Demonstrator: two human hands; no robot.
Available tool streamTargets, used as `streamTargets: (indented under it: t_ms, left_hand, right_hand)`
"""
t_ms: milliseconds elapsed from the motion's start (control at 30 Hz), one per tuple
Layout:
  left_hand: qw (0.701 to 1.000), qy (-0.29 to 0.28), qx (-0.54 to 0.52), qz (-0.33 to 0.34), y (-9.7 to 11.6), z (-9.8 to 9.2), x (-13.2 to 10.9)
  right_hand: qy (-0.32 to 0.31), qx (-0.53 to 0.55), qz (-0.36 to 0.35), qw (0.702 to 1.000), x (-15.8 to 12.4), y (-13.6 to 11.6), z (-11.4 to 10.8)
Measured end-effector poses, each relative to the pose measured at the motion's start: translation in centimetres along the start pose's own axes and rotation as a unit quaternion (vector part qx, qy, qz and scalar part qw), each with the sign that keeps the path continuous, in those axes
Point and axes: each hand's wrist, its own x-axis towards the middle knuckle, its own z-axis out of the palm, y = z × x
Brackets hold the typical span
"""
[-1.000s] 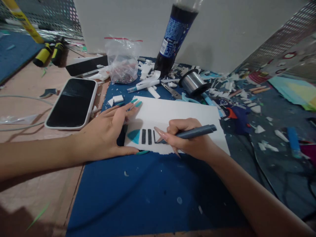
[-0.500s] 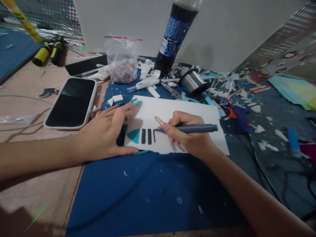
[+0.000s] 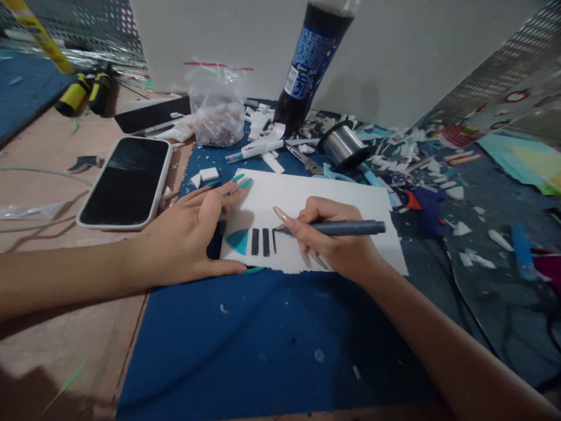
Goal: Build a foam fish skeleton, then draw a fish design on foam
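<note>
A white sheet lies on the blue mat with a turquoise pointed shape near its left edge. Beside that shape are two filled black bars and a thin black upright line. My right hand grips a dark marker between thumb and fingers, its tip on the sheet by the top of the thin line. Stretched over the sheet's left side, my left hand lies open, fingertips on its upper left corner and thumb at the lower edge.
A phone lies at left. Behind the sheet are a zip bag, a cola bottle, a wire spool, pliers and white scraps. A blue glue gun with a black cable is at right; yellow-black handles lie far left.
</note>
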Motion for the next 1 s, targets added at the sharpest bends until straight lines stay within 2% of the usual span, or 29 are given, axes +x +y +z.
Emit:
streamTargets:
  t_ms: [633, 1000]
  left_hand:
    - [1.000, -0.021, -0.013, -0.016, 0.11, -0.19, 0.00]
    - [1.000, -0.021, -0.006, -0.004, 0.06, -0.25, 0.01]
  right_hand:
    - [0.008, 0.013, -0.003, 1.000, -0.09, 0.21, 0.08]
    - [0.007, -0.021, -0.010, 1.000, 0.04, 0.19, -0.15]
